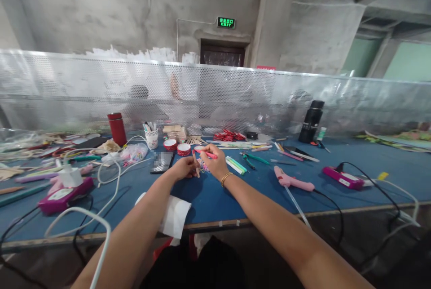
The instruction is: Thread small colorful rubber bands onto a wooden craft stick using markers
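Note:
My left hand (183,168) is closed on a thin flat wooden stick (196,164), held upright above the blue table. The top end of the stick looks reddish. In my right hand (217,163), wrapped in the fingers, is a pink-red marker pen (209,154); its tip points left at the top of the stick, though I cannot tell if they touch. Small multicoloured pieces (204,166) lie on the table between the hands. Just behind stand two round red-and-white tape rolls (184,148) (170,144).
A phone (162,162) and white tissue (177,211) flank my left arm. Right of my hands lie pale green and white sticks (235,165), pliers (247,160) and a pink glue gun (292,180). Cables trail from purple power strips (65,194) (343,178). A perforated panel (215,95) borders the table.

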